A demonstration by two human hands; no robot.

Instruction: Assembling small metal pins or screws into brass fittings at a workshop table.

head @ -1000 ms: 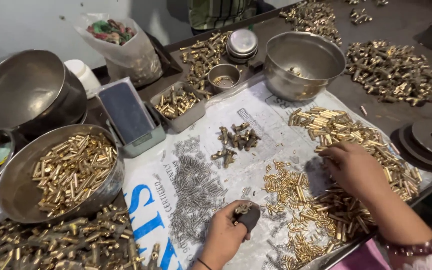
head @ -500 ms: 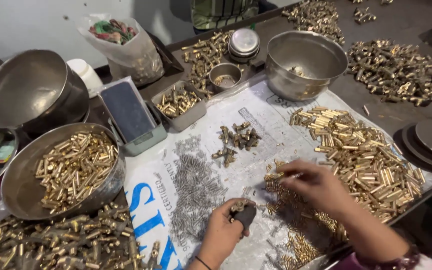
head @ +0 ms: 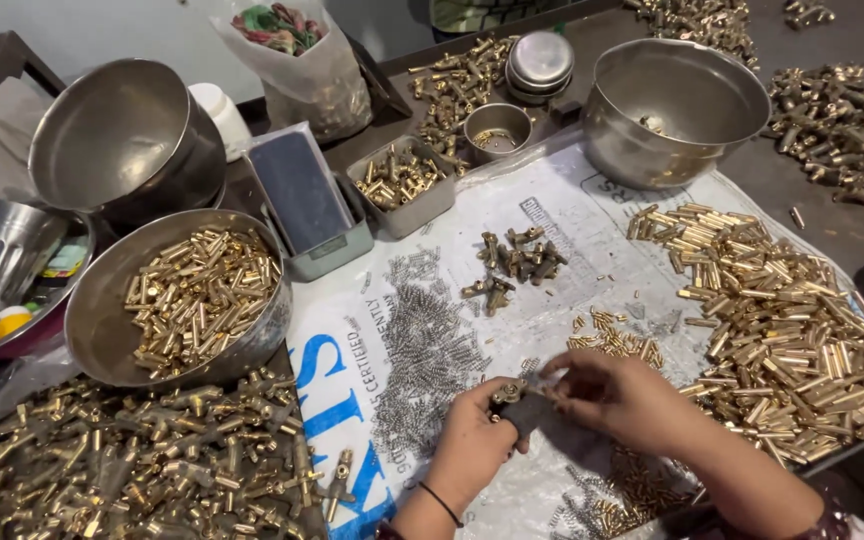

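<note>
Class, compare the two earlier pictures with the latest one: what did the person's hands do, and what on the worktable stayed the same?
The right hand left the heap of short brass tubes, swept leftward and now meets the left hand at the small dark block, fingertips on it. The left hand kept holding that block throughout. The steel bowl of brass pieces, the pile of small grey springs and the empty steel pot stayed put.

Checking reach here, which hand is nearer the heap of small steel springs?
Left. The left hand sits right beside the springs; the right hand lies farther off, toward the brass tubes.
</note>
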